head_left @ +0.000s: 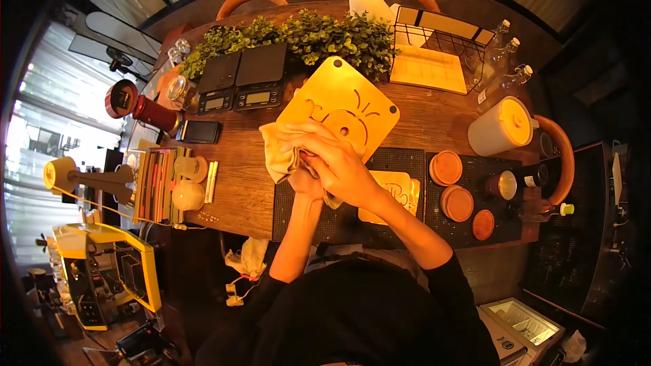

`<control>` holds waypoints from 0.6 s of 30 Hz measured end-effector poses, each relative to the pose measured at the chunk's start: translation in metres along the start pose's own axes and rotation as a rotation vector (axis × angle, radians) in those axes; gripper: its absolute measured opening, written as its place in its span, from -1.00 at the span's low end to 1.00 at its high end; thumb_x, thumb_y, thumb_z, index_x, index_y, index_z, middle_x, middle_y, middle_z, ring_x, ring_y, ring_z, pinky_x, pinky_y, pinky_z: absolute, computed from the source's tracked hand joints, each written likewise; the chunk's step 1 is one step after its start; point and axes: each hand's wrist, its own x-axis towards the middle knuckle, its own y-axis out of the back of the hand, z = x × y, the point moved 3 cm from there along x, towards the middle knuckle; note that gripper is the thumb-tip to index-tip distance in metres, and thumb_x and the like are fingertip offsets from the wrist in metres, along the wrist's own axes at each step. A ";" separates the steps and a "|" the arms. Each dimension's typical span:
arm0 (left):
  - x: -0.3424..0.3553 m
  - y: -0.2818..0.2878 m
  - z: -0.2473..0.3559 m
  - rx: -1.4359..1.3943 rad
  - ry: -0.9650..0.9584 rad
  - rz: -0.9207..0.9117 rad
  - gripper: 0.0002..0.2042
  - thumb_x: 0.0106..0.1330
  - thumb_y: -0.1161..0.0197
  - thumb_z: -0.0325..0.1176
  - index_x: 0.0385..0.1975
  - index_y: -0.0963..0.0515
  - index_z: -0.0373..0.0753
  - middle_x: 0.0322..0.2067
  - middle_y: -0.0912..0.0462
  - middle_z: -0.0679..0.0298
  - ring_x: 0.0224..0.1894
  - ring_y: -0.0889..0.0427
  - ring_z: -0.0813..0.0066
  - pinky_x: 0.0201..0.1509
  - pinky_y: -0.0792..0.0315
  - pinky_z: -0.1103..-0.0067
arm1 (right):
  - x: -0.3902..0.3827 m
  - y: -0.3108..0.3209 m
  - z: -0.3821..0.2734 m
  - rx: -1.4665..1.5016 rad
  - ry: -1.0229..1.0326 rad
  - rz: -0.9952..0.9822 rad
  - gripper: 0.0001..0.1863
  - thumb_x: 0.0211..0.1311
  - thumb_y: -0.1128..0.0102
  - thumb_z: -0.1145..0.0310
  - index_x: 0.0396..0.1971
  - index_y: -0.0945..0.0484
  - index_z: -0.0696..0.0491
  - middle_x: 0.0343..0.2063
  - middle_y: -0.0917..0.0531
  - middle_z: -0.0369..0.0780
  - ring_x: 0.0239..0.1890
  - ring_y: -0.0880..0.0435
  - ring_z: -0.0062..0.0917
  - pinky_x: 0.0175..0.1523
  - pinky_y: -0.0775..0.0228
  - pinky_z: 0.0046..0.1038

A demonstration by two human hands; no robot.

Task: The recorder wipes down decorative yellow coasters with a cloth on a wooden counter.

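A tan cloth [278,156] is bunched in my right hand [329,156], whose fingers curl over it. Cloth and hand lie against the near left corner of a yellow square board [319,98] with dark round corner spots, a central hole and a line drawing. The board looks tilted up off the table. My left hand [305,181] comes up beneath the right one; its fingers are hidden by the cloth and the right hand. A second, smaller yellow board [369,213] with a drawing lies on the dark mat [339,224], partly behind my right forearm.
Right of my hands are several round terracotta-coloured discs [445,167], a metal cup [503,185] and a lidded pitcher [498,127]. Beyond the board stand two scales [259,74], leafy plants [298,34], a paper roll [366,3] and a wire rack [441,27]. Books [159,183] are at left.
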 end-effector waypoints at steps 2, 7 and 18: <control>-0.006 0.017 0.000 0.034 0.024 0.092 -0.63 0.35 0.18 -0.20 0.10 -0.20 -0.19 0.01 -0.30 0.27 0.08 -0.28 0.47 0.22 -0.09 0.55 | 0.000 -0.001 -0.003 0.077 -0.061 -0.070 -0.69 -0.03 0.08 0.67 -0.22 -0.44 0.15 -0.13 -0.48 -0.11 -0.02 -0.42 -0.25 0.05 -0.24 -0.39; -0.024 0.090 0.058 0.393 0.023 -0.171 -0.60 0.36 0.22 -0.13 0.08 -0.23 -0.24 0.03 -0.34 0.19 0.01 -0.37 0.50 0.02 -0.28 0.58 | -0.009 -0.005 -0.006 0.262 -0.173 -0.289 -0.72 0.07 0.06 0.63 -0.17 -0.43 0.16 -0.16 -0.50 -0.11 -0.09 -0.48 -0.35 0.00 -0.27 -0.47; 0.015 -0.091 -0.007 0.115 0.115 0.017 -0.46 0.31 0.19 0.05 0.15 -0.17 -0.20 0.15 -0.25 0.20 0.16 -0.25 0.25 0.24 -0.09 0.31 | -0.038 0.111 0.025 0.653 -0.411 0.605 -0.49 0.09 -0.07 0.38 0.08 -0.23 0.11 -0.09 -0.47 -0.09 -0.03 -0.47 -0.38 0.04 -0.37 -0.37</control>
